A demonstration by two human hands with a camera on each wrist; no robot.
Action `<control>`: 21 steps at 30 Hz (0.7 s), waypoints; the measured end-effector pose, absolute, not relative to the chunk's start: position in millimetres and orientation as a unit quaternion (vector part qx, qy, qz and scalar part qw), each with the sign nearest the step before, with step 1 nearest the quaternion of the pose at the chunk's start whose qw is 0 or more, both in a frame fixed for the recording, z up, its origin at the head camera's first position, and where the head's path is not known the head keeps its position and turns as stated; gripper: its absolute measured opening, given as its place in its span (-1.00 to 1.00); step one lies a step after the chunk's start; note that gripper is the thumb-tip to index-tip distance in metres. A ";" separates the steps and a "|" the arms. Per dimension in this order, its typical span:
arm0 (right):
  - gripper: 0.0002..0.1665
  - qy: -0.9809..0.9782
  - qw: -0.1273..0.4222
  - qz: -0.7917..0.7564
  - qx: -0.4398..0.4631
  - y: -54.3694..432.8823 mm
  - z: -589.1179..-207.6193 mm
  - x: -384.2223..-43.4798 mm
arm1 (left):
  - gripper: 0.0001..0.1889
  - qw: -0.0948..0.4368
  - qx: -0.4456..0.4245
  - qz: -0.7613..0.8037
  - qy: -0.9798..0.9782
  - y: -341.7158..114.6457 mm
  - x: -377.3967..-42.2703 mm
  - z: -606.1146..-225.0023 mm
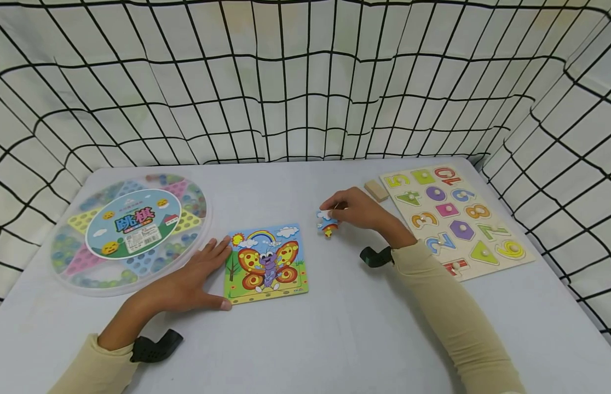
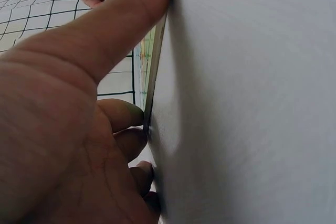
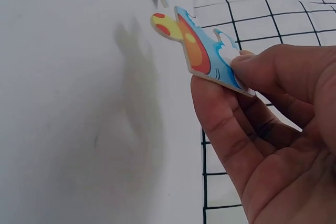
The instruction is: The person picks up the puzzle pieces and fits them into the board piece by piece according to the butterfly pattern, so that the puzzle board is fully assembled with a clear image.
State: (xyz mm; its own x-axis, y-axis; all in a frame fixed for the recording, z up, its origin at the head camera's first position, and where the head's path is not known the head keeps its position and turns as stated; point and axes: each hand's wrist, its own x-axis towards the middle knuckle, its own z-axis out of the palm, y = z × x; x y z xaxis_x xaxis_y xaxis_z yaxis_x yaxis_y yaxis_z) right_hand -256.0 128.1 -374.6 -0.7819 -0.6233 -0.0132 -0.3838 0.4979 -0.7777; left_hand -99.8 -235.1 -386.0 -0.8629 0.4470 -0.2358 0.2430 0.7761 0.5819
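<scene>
My right hand [image 1: 355, 209] pinches a jigsaw puzzle piece [image 1: 327, 223] between thumb and fingers, raised above the table. Blue sky, white cloud and part of an orange-red rainbow are printed on this piece [image 3: 218, 59], with a yellow, red-spotted knob sticking out. To its left lies a square butterfly puzzle [image 1: 267, 265], picture side up. Along that puzzle's left edge, my left hand [image 1: 192, 282] rests with fingers extended, the thumb at the near corner and fingertips at the upper side. In the left wrist view, the puzzle shows only as a thin edge [image 2: 154, 72].
A round Chinese checkers box [image 1: 71, 230] with marbles lies at the left. On the right is a wooden number-and-shape board [image 1: 419, 210] with knobbed pieces. A small wooden block [image 1: 376, 191] lies beside it. Black netting [image 1: 307, 98] over white cloth surrounds the white table [image 1: 305, 345].
</scene>
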 end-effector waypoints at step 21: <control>-0.77 0.843 0.149 -0.416 -0.305 81.6 -381.0 -246.2 | 0.22 0.184 0.181 0.278 0.925 -234.4 -99.9 -387.5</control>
